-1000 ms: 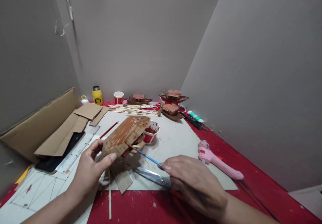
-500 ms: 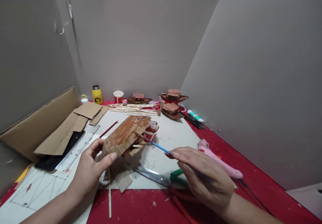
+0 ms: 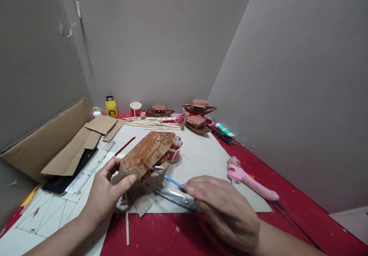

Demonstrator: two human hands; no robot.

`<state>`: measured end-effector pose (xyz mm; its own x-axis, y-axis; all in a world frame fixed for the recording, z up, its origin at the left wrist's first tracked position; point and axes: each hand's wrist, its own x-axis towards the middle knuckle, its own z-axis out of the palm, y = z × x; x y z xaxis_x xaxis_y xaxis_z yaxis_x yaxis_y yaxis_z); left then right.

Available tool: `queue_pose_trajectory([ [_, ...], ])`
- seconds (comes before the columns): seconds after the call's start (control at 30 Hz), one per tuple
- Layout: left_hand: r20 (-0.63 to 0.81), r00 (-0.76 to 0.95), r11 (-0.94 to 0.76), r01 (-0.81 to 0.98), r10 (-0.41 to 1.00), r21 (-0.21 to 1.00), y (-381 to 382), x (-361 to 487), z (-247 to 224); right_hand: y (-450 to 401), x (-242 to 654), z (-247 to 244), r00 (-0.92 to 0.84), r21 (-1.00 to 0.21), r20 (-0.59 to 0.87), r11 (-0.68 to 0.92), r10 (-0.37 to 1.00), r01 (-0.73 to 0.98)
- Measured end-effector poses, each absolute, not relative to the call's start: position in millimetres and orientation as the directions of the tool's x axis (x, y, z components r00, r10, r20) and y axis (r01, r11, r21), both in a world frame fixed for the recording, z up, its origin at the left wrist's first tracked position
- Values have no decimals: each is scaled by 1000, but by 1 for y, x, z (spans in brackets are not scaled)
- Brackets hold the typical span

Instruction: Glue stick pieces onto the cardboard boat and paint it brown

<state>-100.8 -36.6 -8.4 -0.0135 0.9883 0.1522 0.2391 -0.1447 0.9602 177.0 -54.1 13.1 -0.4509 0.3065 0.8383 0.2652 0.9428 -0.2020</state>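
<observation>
My left hand (image 3: 110,185) grips the near left end of a cardboard model boat (image 3: 148,152), thumb on top, held tilted above the table. Streaky brown paint covers much of its upward face, and bare cardboard shows along the near edge. Between the fingers of my right hand (image 3: 221,210) is a blue paintbrush (image 3: 171,180), its tip at the model's near edge. Behind the model, partly hidden by it, stands a paper cup of brown paint (image 3: 176,150). Scissors (image 3: 176,199) lie under my right hand, which covers their handles.
A pink glue gun (image 3: 250,181) lies at the right with its cord. Several finished brown boats (image 3: 198,122) and thin wooden sticks (image 3: 155,122) are at the back. Cardboard pieces (image 3: 70,148), a ruler (image 3: 89,169) and a red pencil (image 3: 125,146) lie left.
My right hand has moved left and toward me, sliding the brush tip down along the model's near edge. My left hand keeps its hold, and the model has shifted slightly.
</observation>
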Motion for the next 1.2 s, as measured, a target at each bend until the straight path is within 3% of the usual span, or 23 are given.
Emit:
queue_pose_trajectory([
  [0.07, 148, -11, -141, 233, 989, 962, -37, -101, -9, -54, 176, 13, -486, -197, 827, 955, 283, 222],
  [0.23, 150, -10, -142, 257, 989, 956, -35, -103, -10, -56, 173, 11, -400, -256, 834, 908, 381, 333],
  [0.4, 172, -1, -165, 277, 985, 947, -35, -103, -10, -57, 171, 11, -488, -238, 811, 943, 324, 231],
  [0.6, 163, -15, -153, 269, 986, 951, -36, -101, -7, -55, 178, 12, -361, -257, 848, 897, 388, 361],
  [0.8, 170, -10, -163, 248, 985, 955, -35, -103, -11, -55, 177, 13, -508, -172, 817, 957, 272, 235],
  [1.0, 180, -15, -169, 275, 984, 946, -36, -102, -7, -48, 190, 16, -227, -269, 892, 862, 391, 429],
  [1.2, 180, 0, -173, 272, 984, 947, -34, -103, -7, -45, 189, 17, -381, -171, 873, 923, 304, 344],
])
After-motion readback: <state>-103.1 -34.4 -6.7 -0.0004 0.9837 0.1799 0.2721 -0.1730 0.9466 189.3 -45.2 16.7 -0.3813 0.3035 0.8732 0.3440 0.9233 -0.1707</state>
